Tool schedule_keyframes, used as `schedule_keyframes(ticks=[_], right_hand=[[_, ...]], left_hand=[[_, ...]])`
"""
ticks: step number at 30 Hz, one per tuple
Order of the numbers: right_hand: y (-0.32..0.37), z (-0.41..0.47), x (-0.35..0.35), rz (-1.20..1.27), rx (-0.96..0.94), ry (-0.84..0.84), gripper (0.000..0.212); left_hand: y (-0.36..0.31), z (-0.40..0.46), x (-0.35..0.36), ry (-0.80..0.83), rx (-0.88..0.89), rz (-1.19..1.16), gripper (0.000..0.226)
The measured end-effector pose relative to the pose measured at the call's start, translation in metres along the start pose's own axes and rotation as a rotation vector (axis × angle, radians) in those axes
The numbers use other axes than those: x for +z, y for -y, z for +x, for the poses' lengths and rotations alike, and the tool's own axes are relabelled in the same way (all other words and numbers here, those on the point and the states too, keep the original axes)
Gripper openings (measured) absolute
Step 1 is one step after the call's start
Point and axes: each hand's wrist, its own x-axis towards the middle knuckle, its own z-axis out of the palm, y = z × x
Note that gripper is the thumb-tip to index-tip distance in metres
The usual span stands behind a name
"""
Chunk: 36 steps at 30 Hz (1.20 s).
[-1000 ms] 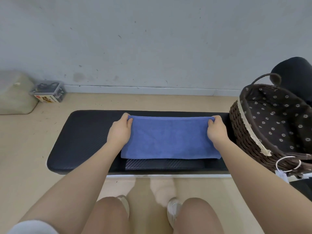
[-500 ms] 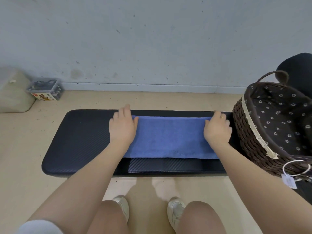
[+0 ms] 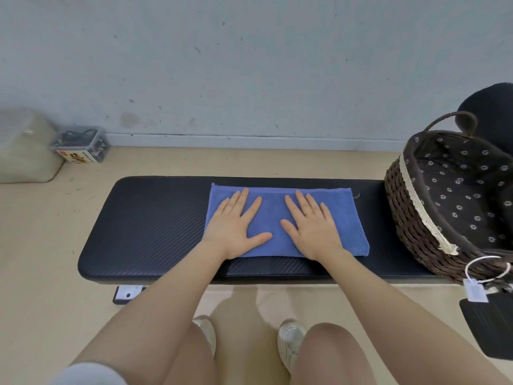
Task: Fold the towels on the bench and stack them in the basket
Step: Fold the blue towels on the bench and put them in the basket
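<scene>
Towel: a blue towel (image 3: pixel 277 218), soft nap, folded into a long flat rectangle; it lies on the middle of the bench, its long edges running along the bench's length, a loose thread at its far right corner.
Bench: a black padded bench (image 3: pixel 150 223), rounded corners, fine diagonal ribbed weave on its cover; a metal foot with a hole shows under its near left edge.
Basket: a dark brown wicker basket (image 3: pixel 402 218), oval, with a looped handle at the far rim; it stands on the right end of the bench, near the towel but apart from it.
Basket lining: dark cloth printed with small white flowers, a cream lace trim folded over the rim; no towel shows inside, though part of the inside is cut off by the picture edge.
Tag: a white tag (image 3: pixel 477 290) on a white cord loop hangs from the basket's near rim.
Left hand: the left hand (image 3: pixel 236 220) lies palm down on the towel's left half, fingers straight and spread, thumb out to the right; it grips nothing.
Right hand: the right hand (image 3: pixel 313 222) lies flat on the towel's right half, fingers straight and fanned, a gold ring on one finger; likewise released, only pressing.
Arms: both forearms reach forward over the bench's near edge.
Box: a clear plastic box (image 3: pixel 80 144) with dark items inside sits on the floor by the wall, far left.
</scene>
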Motion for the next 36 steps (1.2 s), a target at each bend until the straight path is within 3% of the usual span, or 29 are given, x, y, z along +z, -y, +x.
schedule_keyframes(ticks=[5,9,13,17,22,28,31,33,36], right_hand=[[-0.042,-0.019,-0.007,0.007,0.226,0.013,0.063],[-0.049,-0.020,-0.016,0.159,0.349,0.015,0.058],[-0.046,-0.017,-0.033,0.414,0.575,-0.212,0.046],[-0.059,-0.013,-0.037,0.536,0.778,-0.081,0.038],[-0.066,-0.013,-0.044,0.950,0.682,-0.082,0.023],[-0.057,-0.022,-0.071,1.001,0.391,-0.017,0.019],[-0.032,-0.022,-0.093,1.053,0.295,-0.004,0.021],[-0.009,-0.018,-0.102,1.090,0.247,0.007,0.026],[0.028,-0.010,-0.104,1.030,0.185,0.055,0.032]], left_hand=[[0.012,-0.009,-0.004,0.029,-0.102,0.016,0.121],[0.001,-0.012,-0.012,0.040,-0.112,0.041,0.093],[-0.024,-0.005,-0.019,0.001,0.077,0.023,0.065],[-0.046,0.009,-0.017,0.081,0.158,-0.006,0.060],[-0.061,0.023,-0.012,0.158,0.047,-0.064,0.079],[-0.064,0.025,-0.007,0.166,0.026,-0.030,0.097],[-0.055,0.019,-0.021,0.126,0.056,-0.334,0.076],[-0.041,0.010,-0.034,-0.028,0.051,-0.530,0.057],[-0.013,-0.009,-0.045,-0.240,-0.081,-0.602,0.039]])
